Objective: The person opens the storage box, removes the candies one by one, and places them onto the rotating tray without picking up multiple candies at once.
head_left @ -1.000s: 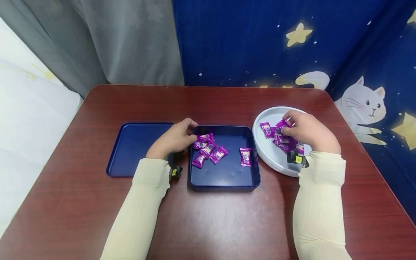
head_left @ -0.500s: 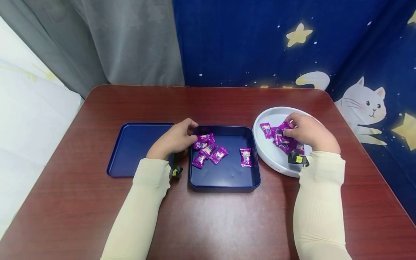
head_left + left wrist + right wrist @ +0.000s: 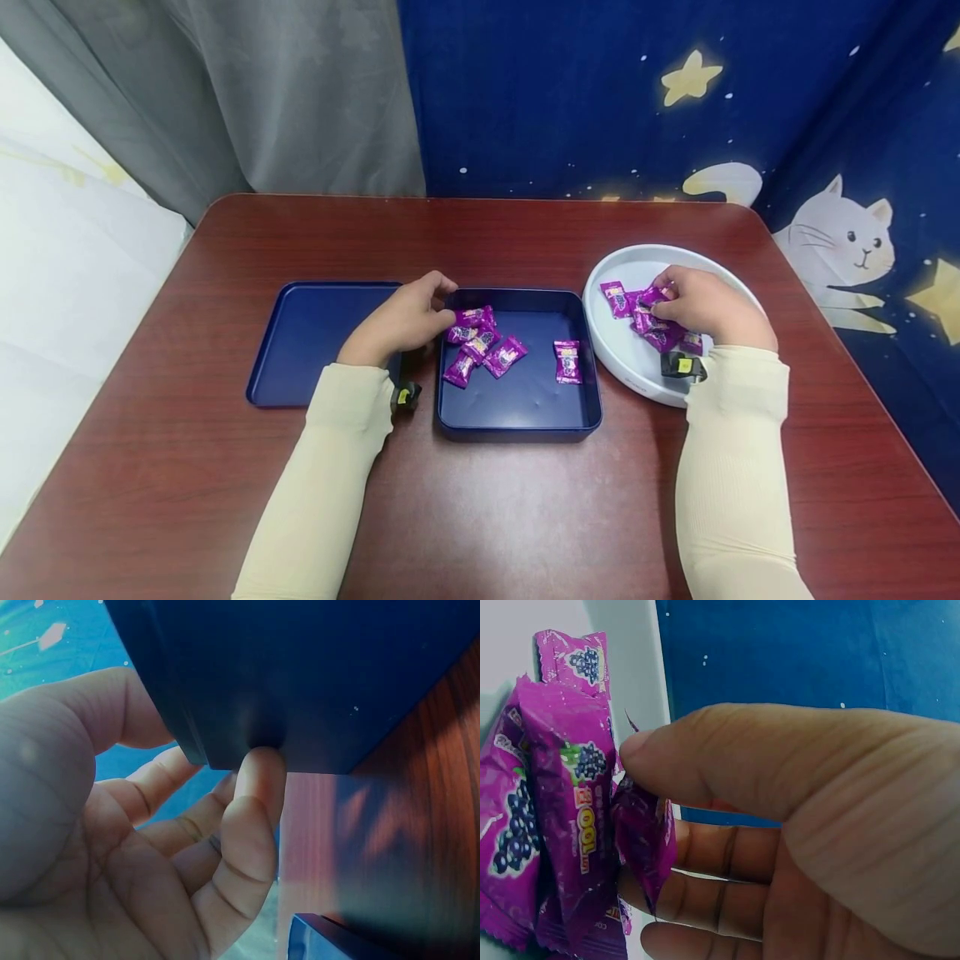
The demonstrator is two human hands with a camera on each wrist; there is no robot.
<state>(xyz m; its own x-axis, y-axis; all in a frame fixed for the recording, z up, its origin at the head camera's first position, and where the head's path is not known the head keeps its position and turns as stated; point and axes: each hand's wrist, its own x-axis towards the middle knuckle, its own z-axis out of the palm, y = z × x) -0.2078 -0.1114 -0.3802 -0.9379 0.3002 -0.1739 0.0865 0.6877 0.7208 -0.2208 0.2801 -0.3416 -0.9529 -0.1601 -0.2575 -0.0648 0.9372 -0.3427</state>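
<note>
In the head view a dark blue rectangular box (image 3: 517, 410) sits mid-table with several purple wrapped candies inside, most clustered at its left and one candy (image 3: 567, 362) lying apart at the right. My left hand (image 3: 399, 321) holds the box by its left side near the back corner, thumb at the rim; the left wrist view shows a fingertip (image 3: 262, 769) against the outer wall. Over the round white tray (image 3: 618, 354), my right hand (image 3: 708, 304) pinches a grape candy (image 3: 646, 836) between thumb and fingers. More purple candies (image 3: 574, 802) lie piled right beside it.
A shallow dark blue lid (image 3: 315, 342) lies left of the box, partly covered by my left hand and sleeve. The reddish-brown wooden table (image 3: 510, 517) ends at the back before grey and blue curtains. The tray stands close against the box's right side.
My right hand shifts slightly among the candies on the tray, its thumb and fingers closing around one. The left hand and the box stay put.
</note>
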